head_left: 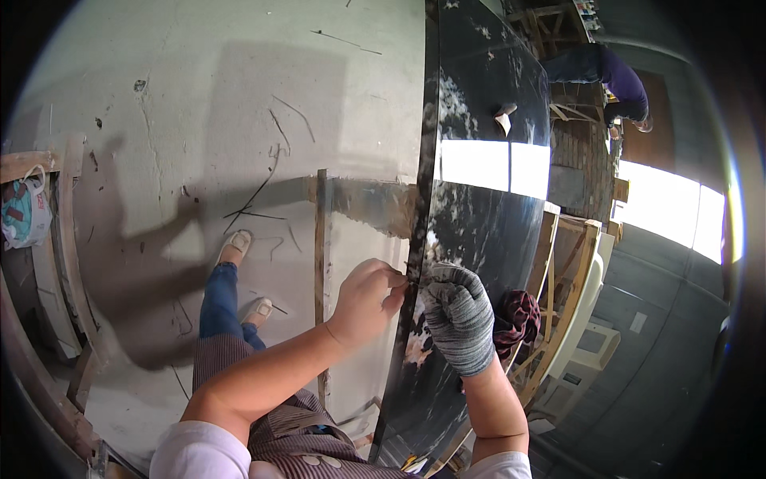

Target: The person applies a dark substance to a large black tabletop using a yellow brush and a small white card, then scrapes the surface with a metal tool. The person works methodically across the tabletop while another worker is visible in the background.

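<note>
A long, glossy black panel [491, 239] with whitish smudges runs away from me, its near edge strip [428, 104] facing left. My bare left hand [367, 302] is at that edge with thumb and fingertips pinched together. Whatever lies between them is too small to make out. Across the edge, my right hand [459, 319], in a grey knitted glove, is curled closed over the panel close to my left fingertips. Its palm is hidden, so I cannot tell what it holds. A dark red patterned cloth [519, 319] lies bunched just right of the glove.
A small folded pale piece [504, 120] rests on the panel's far part. Wooden frames [550, 279] stand under and beside it. Dark thin strips [257, 195] litter the floor. A plastic bag [28, 209] hangs at far left. Another person [618, 80] bends over at the upper right.
</note>
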Demonstrator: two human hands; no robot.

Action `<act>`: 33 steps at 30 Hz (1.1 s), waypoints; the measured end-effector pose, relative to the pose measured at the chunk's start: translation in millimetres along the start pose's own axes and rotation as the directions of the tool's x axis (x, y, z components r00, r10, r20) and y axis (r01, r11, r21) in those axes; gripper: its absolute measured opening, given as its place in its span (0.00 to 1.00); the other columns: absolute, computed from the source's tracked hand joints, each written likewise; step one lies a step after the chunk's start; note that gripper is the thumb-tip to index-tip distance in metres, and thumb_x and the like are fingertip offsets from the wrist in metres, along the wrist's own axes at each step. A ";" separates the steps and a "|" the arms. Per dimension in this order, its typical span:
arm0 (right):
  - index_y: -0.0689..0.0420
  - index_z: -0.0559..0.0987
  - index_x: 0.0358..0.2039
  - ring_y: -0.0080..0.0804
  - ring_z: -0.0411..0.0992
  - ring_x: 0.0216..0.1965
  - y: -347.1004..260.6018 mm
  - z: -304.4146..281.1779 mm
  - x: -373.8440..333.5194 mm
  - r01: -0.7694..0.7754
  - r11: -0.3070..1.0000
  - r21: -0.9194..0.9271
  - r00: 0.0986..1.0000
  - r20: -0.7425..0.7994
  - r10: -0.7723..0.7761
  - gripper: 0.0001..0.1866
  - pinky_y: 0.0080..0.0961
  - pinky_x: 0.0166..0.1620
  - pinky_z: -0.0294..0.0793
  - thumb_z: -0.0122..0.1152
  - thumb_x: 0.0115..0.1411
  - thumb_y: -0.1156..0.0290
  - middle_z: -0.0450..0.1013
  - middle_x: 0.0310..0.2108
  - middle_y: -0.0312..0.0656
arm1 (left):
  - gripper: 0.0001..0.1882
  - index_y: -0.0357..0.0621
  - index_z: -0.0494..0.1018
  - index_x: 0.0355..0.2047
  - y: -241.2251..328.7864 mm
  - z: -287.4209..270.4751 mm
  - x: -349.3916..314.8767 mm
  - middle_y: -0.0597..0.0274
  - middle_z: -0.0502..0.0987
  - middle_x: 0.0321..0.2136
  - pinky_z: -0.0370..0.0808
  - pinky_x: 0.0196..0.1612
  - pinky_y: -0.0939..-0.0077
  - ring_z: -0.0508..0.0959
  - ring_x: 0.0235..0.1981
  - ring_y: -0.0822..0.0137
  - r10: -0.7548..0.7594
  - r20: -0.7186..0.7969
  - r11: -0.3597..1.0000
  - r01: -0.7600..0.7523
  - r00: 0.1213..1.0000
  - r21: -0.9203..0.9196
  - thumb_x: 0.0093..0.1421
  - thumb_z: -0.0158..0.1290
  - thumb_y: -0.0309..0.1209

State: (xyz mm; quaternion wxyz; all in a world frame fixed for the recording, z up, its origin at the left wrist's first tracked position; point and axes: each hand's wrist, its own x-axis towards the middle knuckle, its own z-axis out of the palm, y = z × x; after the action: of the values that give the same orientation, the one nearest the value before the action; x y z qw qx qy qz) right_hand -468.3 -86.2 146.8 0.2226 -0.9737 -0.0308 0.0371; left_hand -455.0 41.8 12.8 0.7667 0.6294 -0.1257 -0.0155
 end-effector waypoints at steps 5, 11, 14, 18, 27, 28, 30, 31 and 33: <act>0.58 0.79 0.34 0.47 0.76 0.43 -8.6 1.5 -20.3 -0.047 0.999 0.009 0.999 0.005 0.047 0.10 0.35 0.46 0.77 0.67 0.51 0.82 0.76 0.41 0.46 | 0.13 0.40 0.72 0.31 4.8 1.9 -21.7 0.56 0.76 0.28 0.74 0.34 0.63 0.77 0.31 0.52 -0.009 -0.006 1.000 0.009 1.000 -0.005 0.47 0.61 0.15; 0.58 0.78 0.34 0.47 0.76 0.44 -13.6 4.1 -49.2 -0.069 0.997 0.017 0.997 0.024 0.069 0.10 0.35 0.47 0.78 0.67 0.51 0.82 0.76 0.41 0.47 | 0.13 0.40 0.71 0.31 11.4 1.1 -46.7 0.56 0.76 0.28 0.74 0.33 0.63 0.77 0.30 0.53 0.002 0.013 1.000 -0.002 1.000 0.000 0.47 0.61 0.15; 0.58 0.78 0.34 0.47 0.76 0.44 -16.0 6.7 -61.1 -0.033 0.999 -0.016 0.999 0.007 0.033 0.10 0.35 0.47 0.78 0.66 0.52 0.82 0.76 0.41 0.47 | 0.13 0.40 0.71 0.32 14.4 1.7 -58.9 0.56 0.76 0.28 0.74 0.33 0.63 0.77 0.30 0.52 0.002 0.013 1.000 -0.002 1.000 -0.006 0.47 0.60 0.15; 0.57 0.77 0.33 0.47 0.76 0.42 -20.3 9.7 -75.7 -0.016 1.000 -0.003 1.000 -0.003 0.016 0.11 0.35 0.46 0.77 0.67 0.50 0.82 0.76 0.40 0.46 | 0.10 0.38 0.74 0.29 16.2 2.0 -77.4 0.57 0.77 0.29 0.76 0.33 0.68 0.79 0.30 0.57 -0.001 0.036 1.000 0.000 0.999 0.028 0.49 0.61 0.15; 0.59 0.78 0.35 0.44 0.76 0.42 -24.4 16.0 -111.7 0.044 0.996 -0.074 0.999 -0.002 -0.045 0.11 0.33 0.46 0.77 0.66 0.52 0.85 0.76 0.40 0.46 | 0.12 0.39 0.72 0.32 20.6 4.5 -115.7 0.54 0.76 0.28 0.74 0.34 0.62 0.77 0.31 0.51 -0.021 0.077 1.000 0.020 0.997 0.015 0.47 0.61 0.17; 0.59 0.78 0.35 0.44 0.76 0.42 -26.1 15.2 -113.7 0.051 0.996 -0.073 0.999 0.002 -0.051 0.11 0.34 0.46 0.77 0.66 0.52 0.84 0.76 0.40 0.46 | 0.12 0.39 0.72 0.32 21.2 4.2 -118.8 0.54 0.76 0.28 0.74 0.34 0.62 0.77 0.31 0.51 -0.017 0.079 1.000 0.016 0.997 0.013 0.47 0.61 0.17; 0.59 0.78 0.34 0.44 0.76 0.42 -28.1 15.2 -119.5 0.055 0.996 -0.069 0.998 0.008 -0.055 0.10 0.34 0.47 0.77 0.67 0.52 0.84 0.76 0.40 0.46 | 0.13 0.39 0.72 0.32 22.4 3.9 -125.1 0.54 0.75 0.28 0.74 0.34 0.62 0.77 0.31 0.51 -0.012 0.086 1.000 0.011 0.996 0.014 0.47 0.61 0.17; 0.58 0.78 0.34 0.44 0.76 0.42 -28.9 15.6 -123.1 0.053 0.996 -0.066 0.999 0.011 -0.052 0.10 0.34 0.47 0.77 0.67 0.51 0.84 0.76 0.40 0.46 | 0.13 0.39 0.72 0.32 23.0 3.9 -128.3 0.54 0.75 0.28 0.74 0.34 0.61 0.77 0.31 0.51 -0.012 0.091 1.000 0.010 0.996 0.016 0.47 0.61 0.17; 0.58 0.78 0.34 0.45 0.76 0.42 -30.4 16.4 -130.6 0.046 0.997 -0.068 0.999 0.013 -0.045 0.10 0.34 0.47 0.77 0.67 0.51 0.84 0.76 0.40 0.46 | 0.13 0.39 0.72 0.33 24.2 4.1 -134.9 0.54 0.75 0.28 0.74 0.34 0.61 0.77 0.31 0.51 -0.006 0.097 1.000 0.004 0.995 0.020 0.47 0.61 0.17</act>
State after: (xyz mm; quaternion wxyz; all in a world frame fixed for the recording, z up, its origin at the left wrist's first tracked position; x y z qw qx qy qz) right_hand -601.0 -61.7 152.9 0.1897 -0.9796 -0.0554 0.0363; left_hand -589.7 67.5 13.6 0.7533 0.6358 -0.1616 -0.0468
